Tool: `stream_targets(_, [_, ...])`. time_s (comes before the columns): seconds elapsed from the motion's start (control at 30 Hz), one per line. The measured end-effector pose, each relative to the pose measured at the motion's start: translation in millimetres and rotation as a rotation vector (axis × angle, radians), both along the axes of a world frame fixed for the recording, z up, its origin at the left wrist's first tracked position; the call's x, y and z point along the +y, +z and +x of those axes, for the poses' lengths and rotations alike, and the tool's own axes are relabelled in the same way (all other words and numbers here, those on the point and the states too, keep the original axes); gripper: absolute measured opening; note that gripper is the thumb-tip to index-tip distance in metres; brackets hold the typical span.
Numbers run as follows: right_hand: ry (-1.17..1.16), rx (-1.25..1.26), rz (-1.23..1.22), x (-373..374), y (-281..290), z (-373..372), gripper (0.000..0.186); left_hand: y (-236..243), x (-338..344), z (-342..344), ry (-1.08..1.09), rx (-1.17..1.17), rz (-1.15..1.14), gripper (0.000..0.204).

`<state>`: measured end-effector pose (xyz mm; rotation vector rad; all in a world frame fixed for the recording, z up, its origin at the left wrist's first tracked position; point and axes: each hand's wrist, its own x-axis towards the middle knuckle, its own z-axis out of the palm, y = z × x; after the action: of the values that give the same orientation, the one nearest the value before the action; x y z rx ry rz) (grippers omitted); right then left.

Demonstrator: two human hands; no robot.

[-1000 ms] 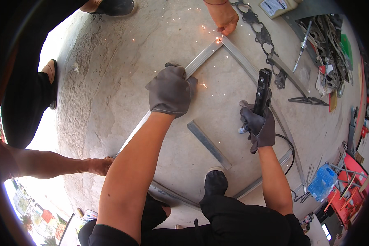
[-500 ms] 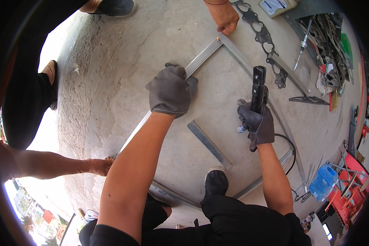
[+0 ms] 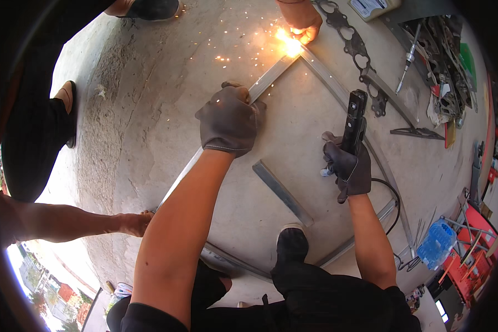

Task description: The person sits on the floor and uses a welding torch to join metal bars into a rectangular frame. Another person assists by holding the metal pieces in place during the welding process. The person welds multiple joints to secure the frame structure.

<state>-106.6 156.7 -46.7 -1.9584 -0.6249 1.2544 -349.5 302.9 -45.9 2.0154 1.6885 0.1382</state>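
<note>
My left hand, in a dark grey work glove, is wrapped round a side of a square-tube metal frame on the concrete floor. The gloved right hand grips a black welding electrode holder, its cable trailing back past my wrist. I cannot make out the rod itself. Bright sparks burst at the frame's far corner. Right beside them another person's bare hand is at that corner. At the left a co-worker's hand touches the same side that I hold.
Inside the frame lies a short loose metal tube, by my shoe. Beyond the right side are a flat metal gasket, a hinged metal piece and heaped metal parts. A blue plastic basket stands lower right.
Bright sparks have flared up at the far corner, where only a small glow showed before. The electrode holder has shifted and tilted slightly right. My left hand stays nearly still.
</note>
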Motion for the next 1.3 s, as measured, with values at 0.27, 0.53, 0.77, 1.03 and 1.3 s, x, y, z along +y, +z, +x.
stream_targets(0.27, [-0.139, 0.037, -0.137, 9.6, 20.0, -12.9, 0.024, -12.6, -3.7, -6.9, -0.005, -0.060, 0.109, 0.023])
stream_targets(0.53, [-0.078, -0.036, -0.149, 8.6, 10.1, -12.7, 0.026, -10.7, -3.6, -5.8, -0.020, -0.066, 0.128, 0.024])
stream_targets(0.77, [-0.070, -0.025, -0.177, 10.9, 16.8, -13.5, 0.025, -8.3, -2.4, -5.8, -0.007, -0.048, 0.086, 0.025])
stream_targets(1.03, [-0.084, -0.018, -0.158, 0.3, 11.2, -8.4, 0.028, -9.0, -3.1, -5.3, -0.017, -0.058, 0.110, 0.027])
stream_targets(1.3, [-0.093, -0.002, -0.208, 1.9, 11.7, -9.8, 0.029, -11.4, -2.0, -6.5, -0.027, -0.030, 0.121, 0.025])
